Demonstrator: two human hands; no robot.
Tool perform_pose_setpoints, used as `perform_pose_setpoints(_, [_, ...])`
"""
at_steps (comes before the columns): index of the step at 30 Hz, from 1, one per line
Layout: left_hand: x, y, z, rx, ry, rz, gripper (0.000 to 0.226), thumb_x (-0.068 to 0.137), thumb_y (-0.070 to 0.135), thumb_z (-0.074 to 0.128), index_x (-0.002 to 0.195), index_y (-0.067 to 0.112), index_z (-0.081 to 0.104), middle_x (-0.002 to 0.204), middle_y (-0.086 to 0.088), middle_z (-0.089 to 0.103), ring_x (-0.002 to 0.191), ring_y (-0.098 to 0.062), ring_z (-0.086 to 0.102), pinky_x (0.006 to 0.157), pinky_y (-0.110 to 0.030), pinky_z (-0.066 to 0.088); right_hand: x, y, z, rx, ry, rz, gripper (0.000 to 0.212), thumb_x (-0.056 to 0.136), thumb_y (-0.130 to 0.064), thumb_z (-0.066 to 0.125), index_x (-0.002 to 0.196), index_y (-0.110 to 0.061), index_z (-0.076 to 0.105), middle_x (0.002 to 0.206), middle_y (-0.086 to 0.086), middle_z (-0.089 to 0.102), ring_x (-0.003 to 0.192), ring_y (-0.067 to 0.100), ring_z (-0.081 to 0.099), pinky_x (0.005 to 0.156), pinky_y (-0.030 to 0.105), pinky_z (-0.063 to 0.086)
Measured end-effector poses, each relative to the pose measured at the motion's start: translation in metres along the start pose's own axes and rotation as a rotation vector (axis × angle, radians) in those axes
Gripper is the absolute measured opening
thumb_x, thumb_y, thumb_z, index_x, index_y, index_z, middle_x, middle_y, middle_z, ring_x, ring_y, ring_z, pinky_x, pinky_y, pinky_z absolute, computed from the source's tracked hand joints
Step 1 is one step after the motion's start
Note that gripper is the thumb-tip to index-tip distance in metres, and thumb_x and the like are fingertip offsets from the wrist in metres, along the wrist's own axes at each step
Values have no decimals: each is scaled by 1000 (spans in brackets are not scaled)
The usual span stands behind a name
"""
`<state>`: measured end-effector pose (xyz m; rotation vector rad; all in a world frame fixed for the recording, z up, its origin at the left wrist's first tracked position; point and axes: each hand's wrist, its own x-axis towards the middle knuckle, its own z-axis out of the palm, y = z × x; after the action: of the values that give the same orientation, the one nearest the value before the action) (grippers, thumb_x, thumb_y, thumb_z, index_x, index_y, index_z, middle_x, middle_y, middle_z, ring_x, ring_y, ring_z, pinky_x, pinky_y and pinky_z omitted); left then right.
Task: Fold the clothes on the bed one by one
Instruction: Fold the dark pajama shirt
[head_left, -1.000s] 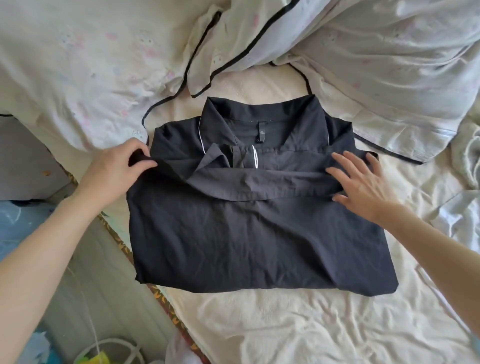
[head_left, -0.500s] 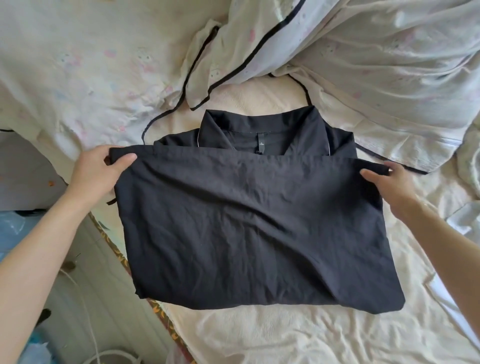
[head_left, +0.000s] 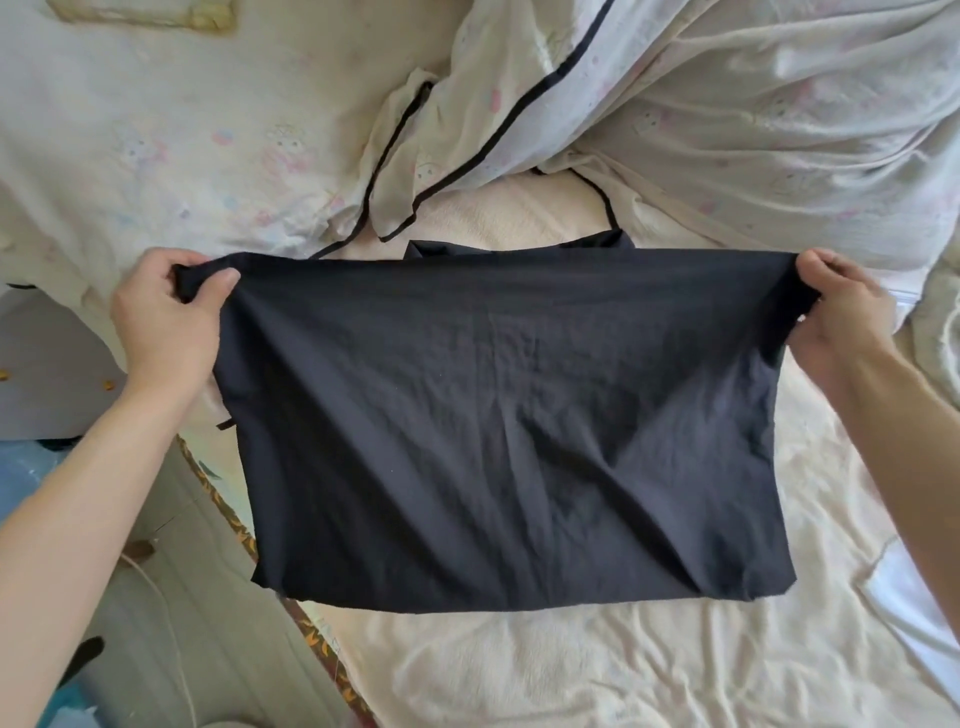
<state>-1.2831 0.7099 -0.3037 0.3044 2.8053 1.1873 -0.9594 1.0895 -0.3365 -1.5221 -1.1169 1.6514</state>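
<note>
Black woven-fabric garment (head_left: 498, 426): one, at centre.
Bare hands: two, the left hand (head_left: 166, 317) at 9 o'clock and the right hand (head_left: 841, 317) at 3 o'clock.
Pale printed quilt with black piping (head_left: 675, 104): one, bunched from 10 to 2 o'clock.
Cream crinkled bed sheet (head_left: 597, 670): one, at 6 o'clock.
Thin white cord on the floor (head_left: 171, 634): one, at 7 o'clock.

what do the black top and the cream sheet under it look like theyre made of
Black top: seemingly a thin woven fabric, maybe cotton or a light synthetic, matte, with fine crinkles and soft drape folds where it hangs between the two hands. Cream sheet: apparently a soft, slightly fuzzy cloth, perhaps brushed cotton or fleece, dull-surfaced with broad rumples. Exact fibres cannot be told.
</note>
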Motion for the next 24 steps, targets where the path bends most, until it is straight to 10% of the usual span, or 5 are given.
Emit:
perform_pose_setpoints(9, [-45,-5,22,445,-111,299,52,89,12,58,136,3,36,133,-23,44,123,-40,39,103,-51,30,-36,40,5,-651,101,-230,60,92,-25,56,145,-11,31,147,3,38,134,15,36,106,14,29])
perform_pose_setpoints(15, [-114,-21,40,538,-382,558,46,95,29,39,135,7,44,146,-17,37,137,-35,30,105,-53,31,-89,85,14,-1125,-206,-671,55,93,-33,43,141,-7,40,149,14,37,140,30,30,116,50,18])
perform_pose_setpoints(24, [-138,-27,108,865,-770,735,64,89,63,7,148,38,1,160,1,-2,146,-27,-6,107,-68,-2,-106,136,52,-1657,-519,-860,61,92,-52,34,143,-20,41,151,11,35,139,32,32,109,63,19])
